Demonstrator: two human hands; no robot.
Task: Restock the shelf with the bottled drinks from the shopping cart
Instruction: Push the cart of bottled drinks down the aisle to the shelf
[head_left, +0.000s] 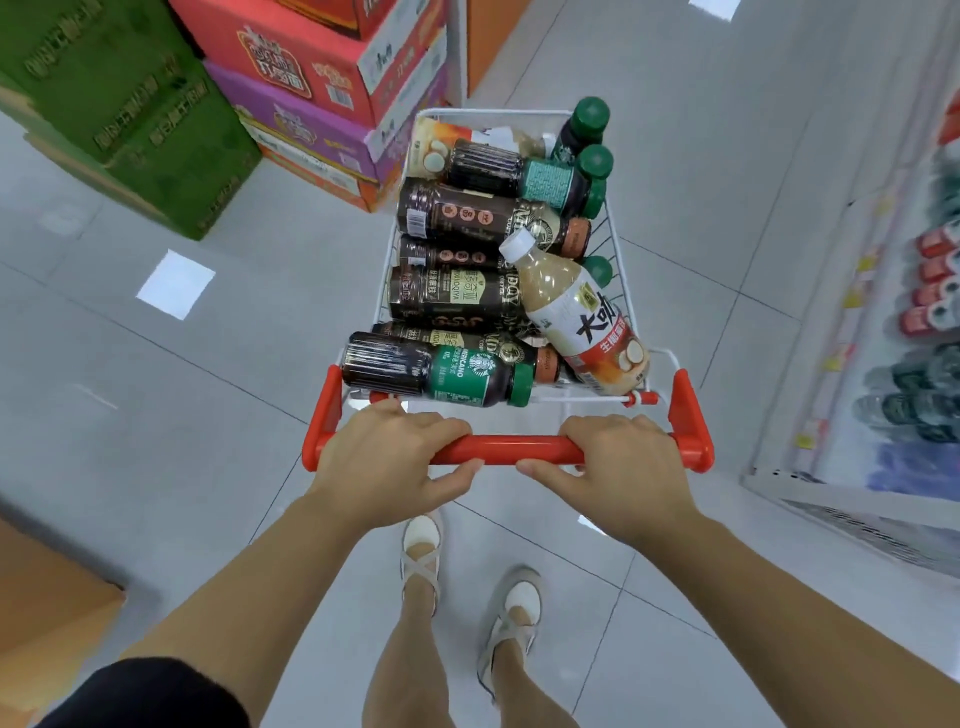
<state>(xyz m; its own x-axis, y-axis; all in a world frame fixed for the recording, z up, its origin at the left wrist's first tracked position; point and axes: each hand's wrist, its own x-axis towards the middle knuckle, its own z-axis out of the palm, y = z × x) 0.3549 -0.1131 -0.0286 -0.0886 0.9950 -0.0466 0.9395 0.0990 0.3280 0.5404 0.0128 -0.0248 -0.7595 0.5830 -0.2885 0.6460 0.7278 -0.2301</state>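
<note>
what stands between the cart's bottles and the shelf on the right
Nothing visible: only floor separates the cart from the shelf; the bottles lie uncovered; left hand and right hand grip the handle.

Person wears black sleeve (156, 691), 2 beige cross-strapped shoes (422, 545).

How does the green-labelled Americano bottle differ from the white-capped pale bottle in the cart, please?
The Americano bottle holds dark liquid, the pale bottle milky beige. The Americano bottle's cap is green, the pale bottle's white. The Americano bottle lies crosswise by the cart handle; the pale bottle slants lengthwise atop others. Both are capped, in the cart.
</note>
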